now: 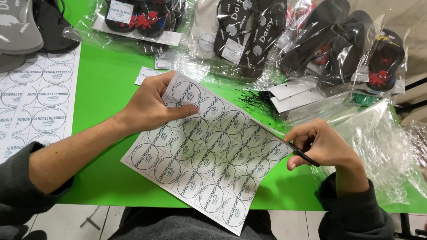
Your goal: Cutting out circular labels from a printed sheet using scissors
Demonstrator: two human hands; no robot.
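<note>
So the left hand [149, 109] is gripping a white sheet of round labels [207, 151] by its upper left corner, thumb lying flat across the printed face and the other fingers tucked behind the paper; the sheet is tilting diagonally over the near edge of the green table [106, 89], its lower corner hanging off past the table toward the person's lap. The labels are sitting in a grid of circles, each with a dark ring and a little shoe drawing (not copying the text, obviously).

The right hand [322, 144] is closing around a pair of scissors [284, 142], fingers curled through dark handles; the thin blades are lying along the sheet's upper right edge, touching the paper there, though I can't tell how far they're parted.

Off to the left, more label sheets [33, 98] are lying flat on the table, with grey sandals [18, 26] resting on their far end. Along the far side, bagged flip-flops are piling up: a black pair with white flower print [251, 31], a small red and blue cartoon pair [142, 18], and more dark ones on the right [338, 40]; a heap of empty clear plastic bags [378, 142] is sitting just beside the right hand, and white card pieces [293, 95] are lying near the middle.
</note>
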